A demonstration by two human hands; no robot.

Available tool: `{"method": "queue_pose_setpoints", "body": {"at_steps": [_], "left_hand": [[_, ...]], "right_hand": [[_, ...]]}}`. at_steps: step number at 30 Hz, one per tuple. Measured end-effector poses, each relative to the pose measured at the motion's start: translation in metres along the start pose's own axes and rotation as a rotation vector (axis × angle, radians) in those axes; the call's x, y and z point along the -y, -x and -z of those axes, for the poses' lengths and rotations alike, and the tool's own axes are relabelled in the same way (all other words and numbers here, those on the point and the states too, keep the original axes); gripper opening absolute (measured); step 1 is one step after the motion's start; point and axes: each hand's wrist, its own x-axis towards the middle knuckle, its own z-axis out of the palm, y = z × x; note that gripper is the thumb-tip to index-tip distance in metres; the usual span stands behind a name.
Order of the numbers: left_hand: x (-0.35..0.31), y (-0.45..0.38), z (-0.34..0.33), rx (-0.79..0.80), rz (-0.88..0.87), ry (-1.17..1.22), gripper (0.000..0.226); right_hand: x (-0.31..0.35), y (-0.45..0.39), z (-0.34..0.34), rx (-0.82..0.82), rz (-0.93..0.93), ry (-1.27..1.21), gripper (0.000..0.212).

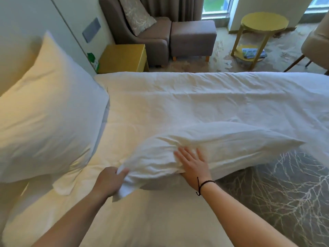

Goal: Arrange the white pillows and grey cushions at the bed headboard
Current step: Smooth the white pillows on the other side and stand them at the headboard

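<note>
A soft white rectangular pillow (204, 150) is held at the near edge of the white-covered bed (195, 97), its right end overhanging the patterned grey carpet (277, 196). The left hand (108, 182) is clamped on the pillow's near-left corner, the fabric bunched in the grip. The right hand (194, 163) is laid flat against the pillow's near side, fingers apart, closed on nothing. A second large white pillow (46, 111) is propped at the far left, against the headboard side. No grey cushions are seen on the bed.

Risks judged: with one corner pinched and the right hand only pressing, the overhanging end may sag or slide to the carpet. A swing leftward may knock the propped pillow over.
</note>
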Motion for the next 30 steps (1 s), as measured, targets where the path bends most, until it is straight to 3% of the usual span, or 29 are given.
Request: {"method": "queue_pose_setpoints", "body": {"at_steps": [3, 4, 6, 9, 13, 24, 30], "left_hand": [[0.001, -0.004, -0.016, -0.076, 0.031, 0.095, 0.038], [-0.001, -0.002, -0.021, -0.125, -0.003, 0.06, 0.048], [-0.008, 0.001, -0.033, -0.216, -0.196, -0.236, 0.077], [-0.027, 0.0, -0.058, -0.154, -0.482, -0.64, 0.085], [-0.037, -0.014, -0.081, -0.039, -0.504, -0.865, 0.081], [-0.024, -0.022, -0.072, -0.136, -0.573, -0.811, 0.058], [-0.032, -0.023, -0.07, -0.15, -0.5, -0.729, 0.039]], "right_hand": [[0.0, -0.015, -0.009, 0.01, -0.02, 0.016, 0.073], [0.0, -0.019, -0.009, 0.013, -0.013, 0.012, 0.073], [-0.003, -0.023, -0.007, 0.031, 0.005, 0.016, 0.077], [-0.008, -0.021, -0.006, 0.053, 0.02, 0.021, 0.08], [-0.01, -0.012, -0.012, 0.06, 0.032, 0.004, 0.082], [-0.072, 0.012, -0.014, 0.078, 0.081, 0.144, 0.111], [-0.067, 0.006, -0.009, 0.019, 0.046, 0.21, 0.071]]}}
